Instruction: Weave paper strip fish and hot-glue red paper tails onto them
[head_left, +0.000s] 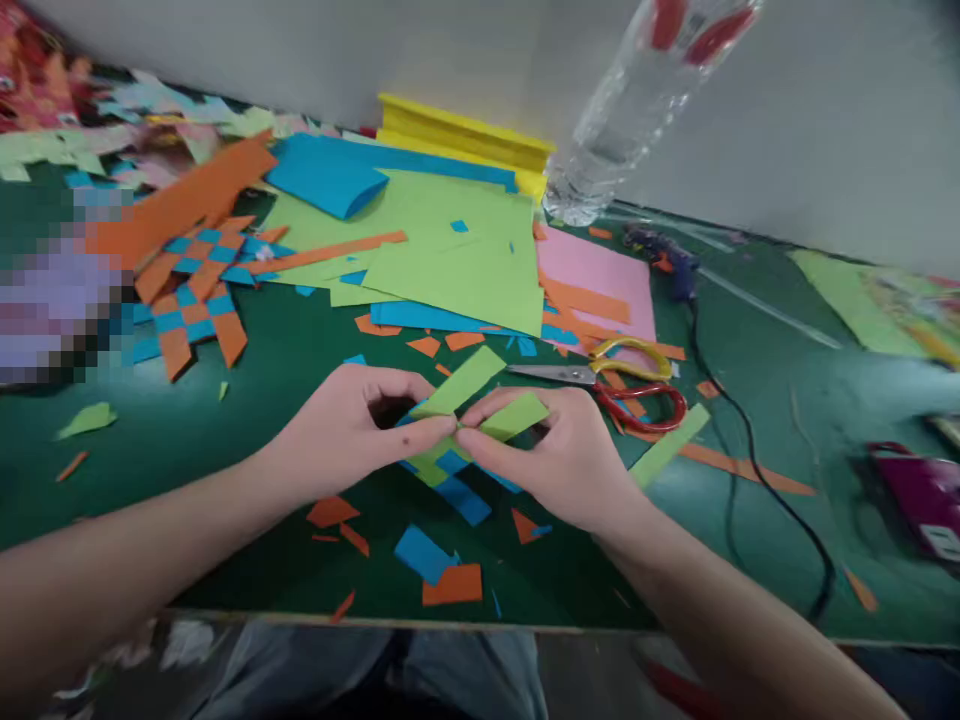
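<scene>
Here, two hands (pixel 480 430), each grip pinching one green-and-blue woven paper piece (pixel 450 462)

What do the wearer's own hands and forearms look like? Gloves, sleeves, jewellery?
Left hand and right hand: no gloves, no rings on the visible fingers. Small dark spot on the left thumb. Both forearms: no sleeves, watch or bracelet in view.
</scene>
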